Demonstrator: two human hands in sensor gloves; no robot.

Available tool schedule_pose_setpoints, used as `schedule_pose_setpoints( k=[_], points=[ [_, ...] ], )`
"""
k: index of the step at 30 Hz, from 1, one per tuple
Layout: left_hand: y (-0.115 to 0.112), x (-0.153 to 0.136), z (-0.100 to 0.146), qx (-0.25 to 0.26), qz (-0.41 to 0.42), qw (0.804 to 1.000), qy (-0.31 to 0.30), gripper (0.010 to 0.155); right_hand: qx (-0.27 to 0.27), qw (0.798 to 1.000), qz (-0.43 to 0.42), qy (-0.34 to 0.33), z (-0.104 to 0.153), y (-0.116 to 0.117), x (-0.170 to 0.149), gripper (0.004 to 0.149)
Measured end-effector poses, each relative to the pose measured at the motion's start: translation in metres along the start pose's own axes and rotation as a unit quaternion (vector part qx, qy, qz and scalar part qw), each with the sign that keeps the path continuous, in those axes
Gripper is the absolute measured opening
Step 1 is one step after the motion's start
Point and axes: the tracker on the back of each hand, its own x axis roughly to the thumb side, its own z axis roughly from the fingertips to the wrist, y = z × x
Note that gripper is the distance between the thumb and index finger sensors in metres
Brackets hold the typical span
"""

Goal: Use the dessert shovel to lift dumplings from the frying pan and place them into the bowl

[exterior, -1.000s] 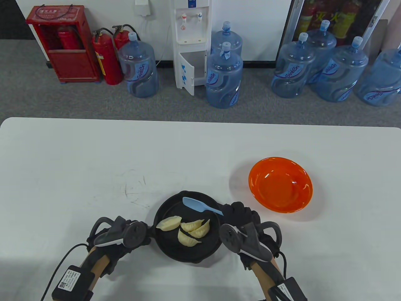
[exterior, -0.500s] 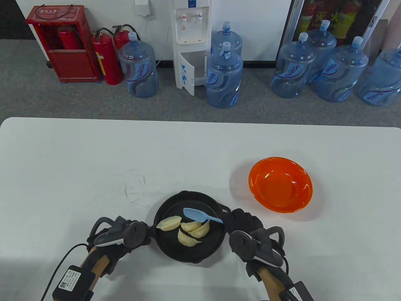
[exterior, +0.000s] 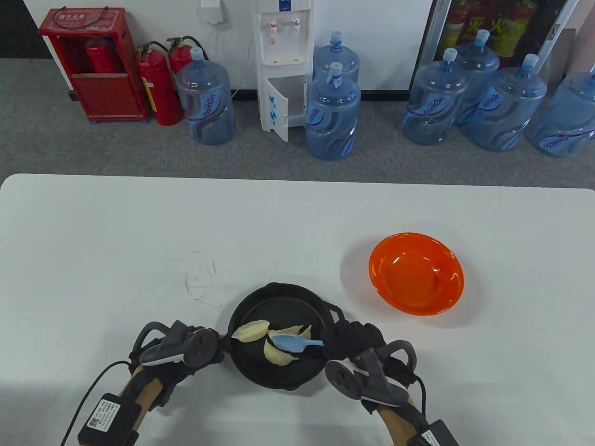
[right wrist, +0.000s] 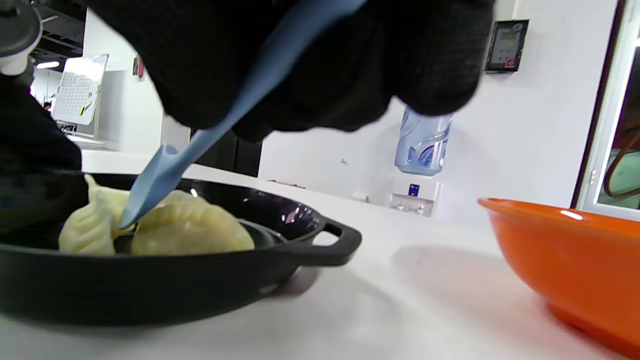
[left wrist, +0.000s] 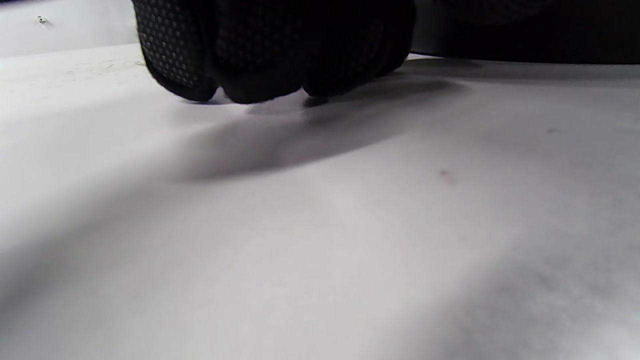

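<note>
1. Near the table's (exterior: 139,232) front edge, we see the black frying pan (exterior: 279,371) with pale dumplings (exterior: 253,331) clustered inside.
2. Our right hand (exterior: 355,337) reaches in from the pan's right, fingers curled around the blue dessert shovel (exterior: 293,343), whose blade tilts down among the dumplings.
3. Our left hand (exterior: 186,350) sits against the pan's left side, knuckles curled onto the table; we cannot tell what it grips.
4. We see the orange bowl (exterior: 416,274) well apart, to the right.

Beyond my hands: a white table (exterior: 139,232), a water dispenser (exterior: 283,65), blue water jugs (exterior: 332,114), red fire extinguishers (exterior: 158,83), and a red cabinet (exterior: 95,65).
</note>
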Motion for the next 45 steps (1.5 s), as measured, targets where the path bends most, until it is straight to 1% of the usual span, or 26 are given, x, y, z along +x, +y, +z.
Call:
schedule_pose_setpoints(
  k=[2, 5, 7, 12, 14, 25, 34, 41, 45],
  points=[
    [0.000, 0.000, 0.000, 0.000, 0.000, 1.000, 0.000, 0.057, 0.005, 1.000, 0.001, -0.004, -0.001, 0.003, 0.001, 0.039],
    [0.000, 0.000, 0.000, -0.001, -0.002, 1.000, 0.001, 0.057, 0.029, 0.999, -0.006, -0.010, -0.003, 0.008, 0.001, 0.039],
    [0.000, 0.000, 0.000, -0.001, -0.002, 1.000, 0.001, 0.057, 0.031, 0.999, -0.012, -0.011, -0.004, 0.011, -0.001, 0.040],
    [0.000, 0.000, 0.000, -0.003, -0.003, 1.000, 0.002, 0.057, 0.063, 0.996, -0.051, -0.021, -0.006, 0.019, -0.005, 0.041],
    [0.000, 0.001, 0.000, -0.004, -0.002, 1.000, 0.002, 0.057, 0.060, 0.996, -0.066, -0.027, -0.007, 0.021, -0.004, 0.041],
    [0.000, 0.001, 0.000, -0.006, -0.005, 1.000, 0.003, 0.057, 0.084, 0.991, -0.092, -0.039, -0.013, 0.027, 0.006, 0.041],
    [0.000, 0.001, 0.000, -0.008, -0.007, 1.000, 0.004, 0.057, 0.054, 0.991, -0.117, -0.033, -0.013, 0.024, 0.002, 0.038],
    [0.001, 0.001, 0.000, -0.008, -0.012, 1.000, 0.005, 0.057, 0.101, 0.982, -0.156, -0.034, -0.015, 0.032, -0.001, 0.039],
    [0.001, 0.001, 0.000, -0.009, -0.013, 1.000, 0.006, 0.057, 0.107, 0.979, -0.172, -0.028, -0.015, 0.033, 0.000, 0.040]
  ],
)
